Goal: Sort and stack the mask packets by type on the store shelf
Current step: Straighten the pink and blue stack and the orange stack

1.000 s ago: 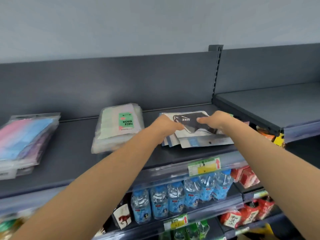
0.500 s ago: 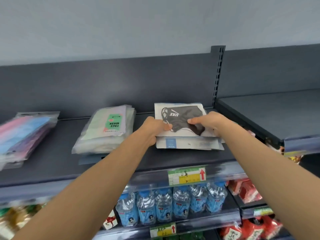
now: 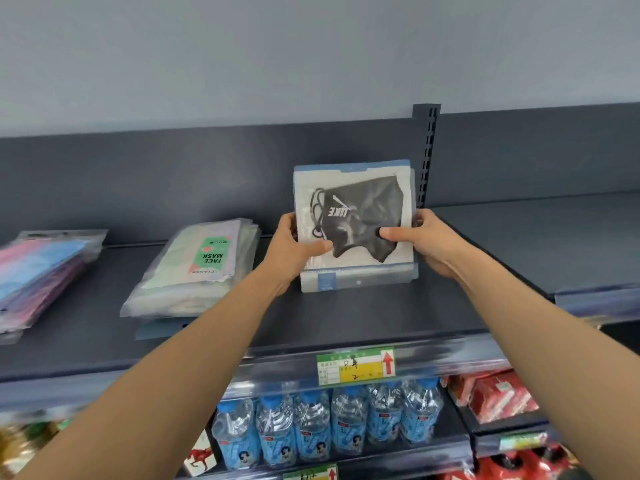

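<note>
Setting: a dark grey store shelf (image 3: pixel 346 317) with a grey back panel, under a pale wall; a slotted upright (image 3: pixel 427 157) splits the back panel just right of the hands.
Black mask packets (image 3: pixel 356 216): a small stack of clear packets, the front one showing a black mask with a white logo. It stands nearly upright near the middle of the shelf, its lower edge down at the shelf surface.
Left hand (image 3: pixel 294 251): grips the stack's left edge, thumb across the front, fingers curled behind.
Right hand (image 3: pixel 426 244): grips the right edge the same way, thumb lying on the black mask.
Change: a second ago the stack lay flat and fanned out under both hands. Half a second ago it was squared up and still lying low. It is now tipped up on edge with its face to the camera.
Green-label packets (image 3: pixel 201 268): a flat pile marked FACE MASK, left of the hands and apart from them, unmoved on the shelf.
Pastel packets (image 3: pixel 38 268): a pink and blue pile at the far left, also unmoved.
Below: a green and yellow price tag (image 3: pixel 355 365) on the shelf lip, water bottles (image 3: pixel 329 427) under it, and red packs (image 3: pixel 498 396) to the right.
</note>
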